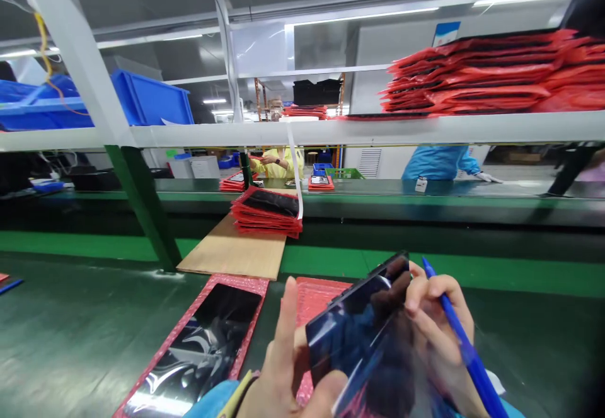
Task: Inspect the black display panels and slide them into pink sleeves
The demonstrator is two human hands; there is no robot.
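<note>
A dark, glossy screen panel [350,326] is held up tilted before me. Its left edge rests in my left hand [281,367], thumb across the front and index finger stretched upward. At the panel's upper right corner, my right hand [444,326] pinches the edge, where a clear film [385,367] appears to hang loose over the front. A blue pen [456,323] is tucked between the fingers of that same hand. Under the panel lies a red bubble-wrap sleeve [319,295], partly hidden. Left of it, a second dark screen panel [208,336] lies on pink bubble wrap [258,285].
Beyond my hands, a stack of red sleeves [265,222] sits on a wooden board [227,251]. A green post [144,210] carries a white shelf [340,129] with red packages [477,77] and blue bins [151,96]. Two co-workers, in yellow [283,162] and blue [432,162], are opposite.
</note>
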